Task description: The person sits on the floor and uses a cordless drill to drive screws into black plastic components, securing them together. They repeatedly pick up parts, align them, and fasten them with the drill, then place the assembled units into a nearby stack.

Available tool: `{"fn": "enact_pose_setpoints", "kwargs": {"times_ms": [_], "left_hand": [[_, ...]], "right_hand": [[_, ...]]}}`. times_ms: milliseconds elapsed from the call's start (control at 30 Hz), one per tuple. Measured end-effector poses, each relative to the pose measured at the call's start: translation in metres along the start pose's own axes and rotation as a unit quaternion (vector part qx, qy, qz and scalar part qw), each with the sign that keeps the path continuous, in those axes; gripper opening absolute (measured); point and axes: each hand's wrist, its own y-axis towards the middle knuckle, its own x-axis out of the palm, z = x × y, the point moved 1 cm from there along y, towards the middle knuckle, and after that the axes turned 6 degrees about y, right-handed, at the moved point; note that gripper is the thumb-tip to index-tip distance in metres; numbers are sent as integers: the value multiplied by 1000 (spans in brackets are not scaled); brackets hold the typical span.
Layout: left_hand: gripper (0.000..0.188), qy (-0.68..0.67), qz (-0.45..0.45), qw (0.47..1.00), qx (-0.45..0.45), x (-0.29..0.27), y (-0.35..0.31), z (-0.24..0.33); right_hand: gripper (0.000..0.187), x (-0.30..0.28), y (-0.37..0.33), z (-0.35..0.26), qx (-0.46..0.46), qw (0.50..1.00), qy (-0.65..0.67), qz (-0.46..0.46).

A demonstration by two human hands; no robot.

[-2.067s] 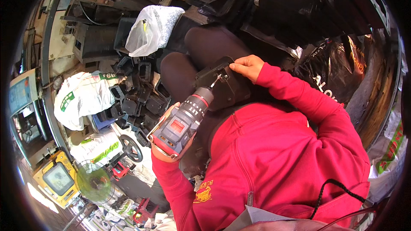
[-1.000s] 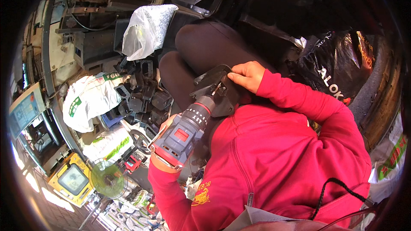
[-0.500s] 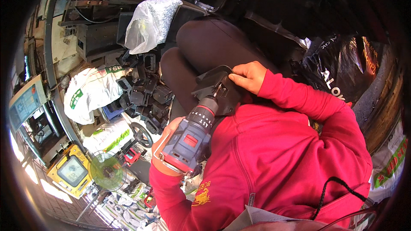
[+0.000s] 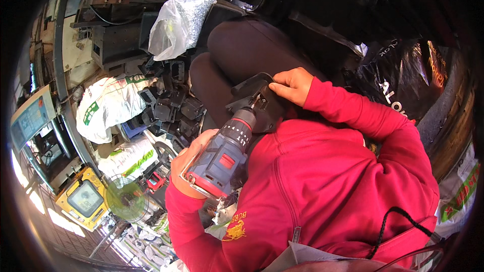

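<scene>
My left hand (image 4: 189, 163) grips a grey and red cordless drill (image 4: 219, 163), its fingers wrapped round the handle side. The drill's chuck points up and away, toward a black bracket-like part (image 4: 267, 108) resting by my lap. The bit end meets the part near its middle; whether it sits in a screw or a hole is too small to tell. With thumb and fingers, my right hand (image 4: 295, 86) holds the part at its far right edge. My thighs (image 4: 252, 45) in dark trousers lie just beyond it.
Several black parts (image 4: 171, 103) lie heaped left of my knees. A clear plastic bag of small silvery pieces (image 4: 194, 20) stands beyond them. White sacks (image 4: 113, 106), a green fan (image 4: 126, 199) and a yellow-framed display (image 4: 85, 199) are at left; a black plastic bag (image 4: 398, 75) is at right.
My left hand and forearm have shifted slightly left and the drill's angle has changed a little, its bit still at the part. My right hand stays nearly in place.
</scene>
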Motion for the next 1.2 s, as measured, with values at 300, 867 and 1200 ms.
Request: {"fn": "enact_pose_setpoints", "kwargs": {"times_ms": [300, 867, 1200], "left_hand": [[53, -166, -11, 986, -19, 15, 7, -32], [67, -157, 161, 968, 108, 50, -19, -56], [70, -195, 242, 939, 144, 60, -41, -86]], "right_hand": [[32, 1, 6, 9, 14, 1000, 14, 1], [34, 10, 4, -1, 26, 997, -69, 36], [31, 26, 17, -16, -13, 987, -155, 30]]}}
